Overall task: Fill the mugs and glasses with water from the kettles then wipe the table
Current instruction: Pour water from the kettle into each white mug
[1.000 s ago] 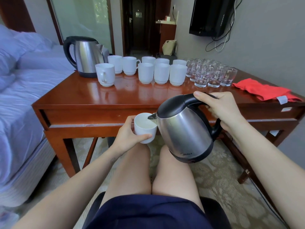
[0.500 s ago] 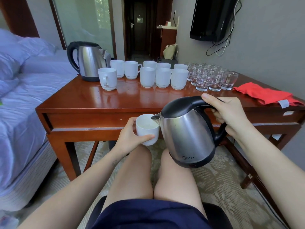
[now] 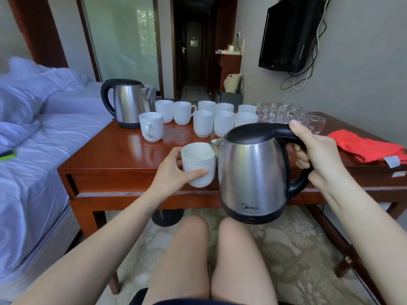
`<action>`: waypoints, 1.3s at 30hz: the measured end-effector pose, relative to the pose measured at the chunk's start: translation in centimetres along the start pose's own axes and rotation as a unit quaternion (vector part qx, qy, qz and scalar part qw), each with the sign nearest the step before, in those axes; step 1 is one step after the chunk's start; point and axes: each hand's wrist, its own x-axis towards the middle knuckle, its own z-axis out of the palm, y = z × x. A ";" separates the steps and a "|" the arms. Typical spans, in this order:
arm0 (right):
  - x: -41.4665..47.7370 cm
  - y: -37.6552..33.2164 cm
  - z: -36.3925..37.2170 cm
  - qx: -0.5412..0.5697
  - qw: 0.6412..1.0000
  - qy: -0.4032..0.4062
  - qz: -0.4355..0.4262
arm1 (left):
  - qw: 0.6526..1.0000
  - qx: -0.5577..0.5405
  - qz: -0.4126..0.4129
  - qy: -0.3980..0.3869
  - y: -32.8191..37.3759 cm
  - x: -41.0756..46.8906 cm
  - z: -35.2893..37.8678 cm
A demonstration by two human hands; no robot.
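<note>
My left hand (image 3: 174, 172) grips a white mug (image 3: 198, 164) in front of the wooden table (image 3: 114, 159). My right hand (image 3: 317, 150) holds a steel kettle (image 3: 251, 172) by its black handle, nearly upright, with the spout touching the mug's rim. A second steel kettle (image 3: 130, 102) stands at the table's back left. Several white mugs (image 3: 202, 122) stand in rows behind, and several clear glasses (image 3: 284, 111) sit to their right. A red cloth (image 3: 365, 148) lies on the table's right side.
A bed with bluish sheets (image 3: 28, 150) runs along the left, with a green-edged phone (image 3: 8, 154) on it. A TV (image 3: 286, 34) hangs on the right wall. My bare knees are below the table's front edge, above patterned carpet (image 3: 297, 249).
Both hands have risen from knee height to the table's front edge, carrying the mug and kettle. The kettle has tipped back from a pouring tilt to nearly upright.
</note>
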 end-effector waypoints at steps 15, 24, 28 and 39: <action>6.7 -1.8 2.8 0.040 0.999 0.025 -0.025 | 0.993 0.063 -0.063 0.083 -1.1 9.5 -2.0; 9.7 -0.7 4.1 0.057 0.997 0.055 -0.020 | 0.991 0.038 -0.065 0.113 -2.7 14.6 -1.0; 10.9 0.1 4.6 0.050 0.997 0.051 -0.013 | 0.989 0.051 -0.059 0.129 -3.5 16.5 -0.9; 13.3 1.8 4.9 0.054 0.996 0.064 0.002 | 0.986 0.101 -0.056 0.121 -5.7 21.4 -0.7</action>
